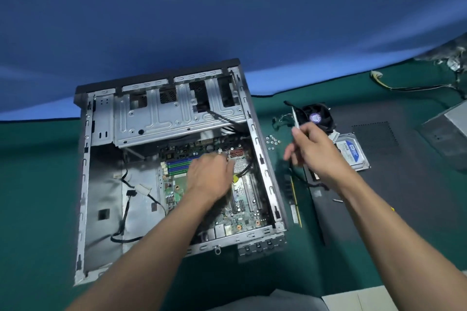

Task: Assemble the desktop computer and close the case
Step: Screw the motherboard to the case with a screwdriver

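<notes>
While your left hand reaches onto the green motherboard inside the open grey steel case at centre-left, its grip too blurred to tell, your right hand pinches a slim silver rod just right of the case. A slip could gouge the board or snag the black cable.

The worktop I look down on has a dark green cover. The open computer case lies flat on it, a little left of the middle. Just beside the right wall of the case I see a small group of loose screws, and nearer to me a memory stick lies along that wall. To the right lies a big dark side panel. Far right, some cables rest on the green. A pale box sits at the near edge.
</notes>
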The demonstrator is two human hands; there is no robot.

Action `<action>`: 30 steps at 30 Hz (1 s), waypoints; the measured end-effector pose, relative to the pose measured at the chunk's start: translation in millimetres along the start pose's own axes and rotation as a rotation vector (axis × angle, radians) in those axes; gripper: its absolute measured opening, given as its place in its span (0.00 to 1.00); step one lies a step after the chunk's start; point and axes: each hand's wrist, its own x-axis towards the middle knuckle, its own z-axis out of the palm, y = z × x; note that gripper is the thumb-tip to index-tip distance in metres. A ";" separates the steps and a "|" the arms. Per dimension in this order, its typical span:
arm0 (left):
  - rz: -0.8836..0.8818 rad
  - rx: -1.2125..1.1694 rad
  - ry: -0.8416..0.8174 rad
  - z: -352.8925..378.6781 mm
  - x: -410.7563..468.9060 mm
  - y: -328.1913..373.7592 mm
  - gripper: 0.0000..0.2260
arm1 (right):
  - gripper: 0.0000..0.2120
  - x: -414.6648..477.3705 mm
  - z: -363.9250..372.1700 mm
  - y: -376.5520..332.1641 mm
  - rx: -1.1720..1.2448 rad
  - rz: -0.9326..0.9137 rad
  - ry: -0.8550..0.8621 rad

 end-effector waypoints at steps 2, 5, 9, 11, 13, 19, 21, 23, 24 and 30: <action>0.096 -0.068 0.301 -4.7 -3.3 27.5 0.17 | 0.09 10.0 -9.4 20.8 0.118 0.106 0.013; 0.243 -0.042 0.534 -8.5 -1.0 59.3 0.18 | 0.08 26.1 -11.1 48.7 -0.029 0.197 0.017; 0.280 0.056 0.289 -6.3 15.5 75.9 0.26 | 0.07 45.2 2.4 68.0 -0.334 0.146 0.004; 0.269 0.116 0.199 -3.5 22.4 76.3 0.27 | 0.05 54.1 11.6 72.9 -0.439 0.091 0.036; 0.256 0.178 0.185 -1.0 25.6 74.6 0.27 | 0.05 61.8 17.9 77.2 -0.593 0.013 0.078; 0.228 0.225 0.187 -3.1 26.1 76.0 0.24 | 0.05 74.6 28.3 80.6 -0.851 -0.132 0.163; 0.224 0.222 0.187 -3.4 24.9 77.3 0.24 | 0.06 76.1 29.8 79.0 -0.877 -0.128 0.175; 0.222 0.216 0.195 -3.5 24.4 77.5 0.23 | 0.09 75.6 30.8 77.0 -0.906 -0.121 0.172; 0.220 0.215 0.200 -3.7 24.5 77.5 0.23 | 0.10 74.8 31.1 76.0 -0.912 -0.118 0.164; 0.223 0.190 0.208 -5.3 22.7 77.9 0.22 | 0.11 73.6 31.8 74.6 -0.989 -0.118 0.090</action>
